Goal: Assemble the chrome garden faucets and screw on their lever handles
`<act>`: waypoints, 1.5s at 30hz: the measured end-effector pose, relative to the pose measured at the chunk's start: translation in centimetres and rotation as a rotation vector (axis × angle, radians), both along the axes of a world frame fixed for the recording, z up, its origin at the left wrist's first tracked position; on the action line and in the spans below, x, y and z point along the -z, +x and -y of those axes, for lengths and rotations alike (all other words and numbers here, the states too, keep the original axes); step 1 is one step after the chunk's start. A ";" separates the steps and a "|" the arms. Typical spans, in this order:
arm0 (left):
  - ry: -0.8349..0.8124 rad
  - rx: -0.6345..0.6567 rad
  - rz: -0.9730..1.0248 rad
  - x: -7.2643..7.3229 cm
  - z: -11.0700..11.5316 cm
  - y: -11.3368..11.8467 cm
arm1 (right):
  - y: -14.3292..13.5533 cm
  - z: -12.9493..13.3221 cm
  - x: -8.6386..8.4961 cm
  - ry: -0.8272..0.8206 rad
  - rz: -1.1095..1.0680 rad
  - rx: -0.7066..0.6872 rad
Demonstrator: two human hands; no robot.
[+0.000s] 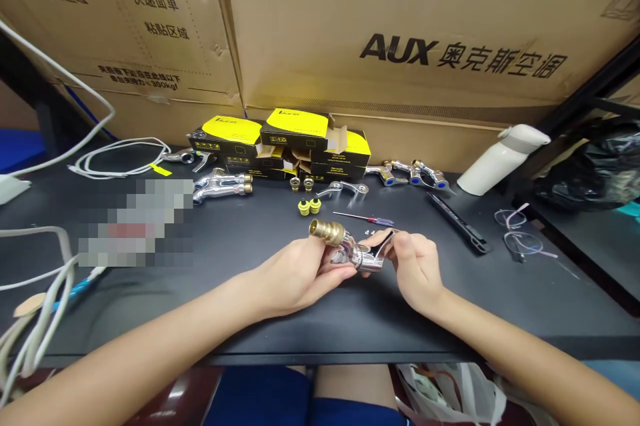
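In front of me, above the dark table, my left hand (pixel 295 276) is wrapped round a chrome tap (pixel 369 259). The tap's brass threaded end (pixel 327 233) points up and to the left. My right hand (pixel 417 273) pinches the lever at the tap's right end between thumb and fingers. Just beyond the tap lie tiny screws (pixel 370 233) and a screwdriver (pixel 367 218) with a red and blue handle. Further back are yellow valve cartridges (pixel 309 207), two brass fittings (pixel 302 184) and loose chrome levers (pixel 343 190).
Black and yellow boxes (pixel 295 123) are stacked before large cartons. Chrome tap bodies (pixel 223 185) lie left of them, more taps (pixel 414 174) right. A white bottle (pixel 504 159), a black utility knife (pixel 459 223) and glasses (pixel 523 243) are at right; white cables (pixel 123 153) at left.
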State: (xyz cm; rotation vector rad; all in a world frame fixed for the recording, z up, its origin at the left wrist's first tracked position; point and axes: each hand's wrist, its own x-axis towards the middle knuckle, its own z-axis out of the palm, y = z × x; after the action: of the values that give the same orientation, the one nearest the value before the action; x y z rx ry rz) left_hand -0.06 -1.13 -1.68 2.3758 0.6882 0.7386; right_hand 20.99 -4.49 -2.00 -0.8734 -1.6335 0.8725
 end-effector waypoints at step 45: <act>-0.612 -0.033 0.217 -1.6 -1.5 -0.2 | 12.3 -14.1 0.6 -0.397 -0.464 0.542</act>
State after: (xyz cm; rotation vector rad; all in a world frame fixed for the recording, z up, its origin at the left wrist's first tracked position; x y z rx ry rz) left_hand -0.26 0.40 -0.03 1.7071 0.7337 0.6681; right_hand 33.25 9.61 -2.58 -1.2059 -0.7749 0.9301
